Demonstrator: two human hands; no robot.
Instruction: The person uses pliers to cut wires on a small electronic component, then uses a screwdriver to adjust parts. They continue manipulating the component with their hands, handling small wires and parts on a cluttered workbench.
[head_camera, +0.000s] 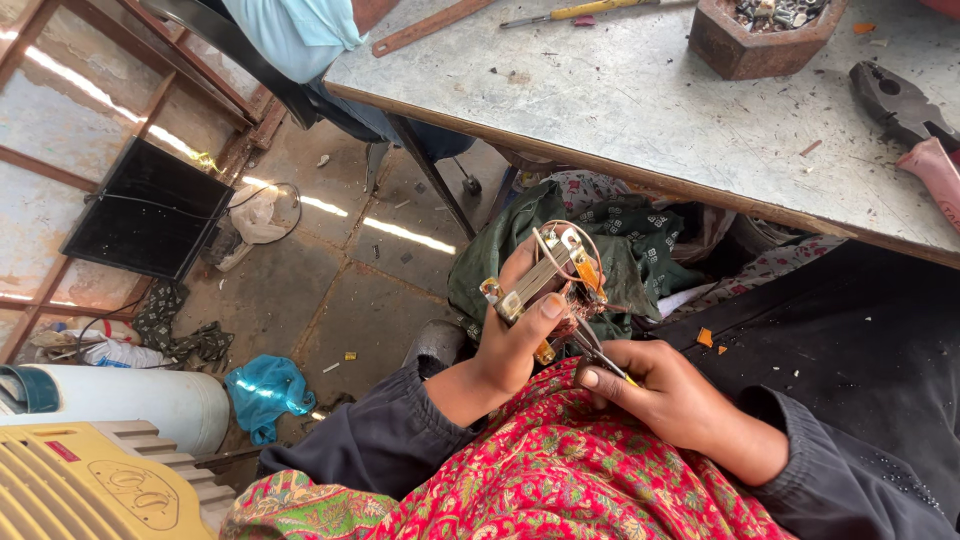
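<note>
Small metal electrical part (545, 283), wire loops and orange tabs on top: held in the grip of the left hand (510, 345), thumb across its near face, fingers behind. Thin yellow-handled tool (603, 361): pinched in the narrow grip of the right hand (665, 390), tip touching the part's lower end. Both sit above a red patterned cloth (560, 470). Beyond the grips: grey worktop (640, 100) carrying pliers (900, 105) and an octagonal tray (765, 35). Left of the grips: blue bag (265, 392) on the floor, yellow casing (95, 485).
</note>
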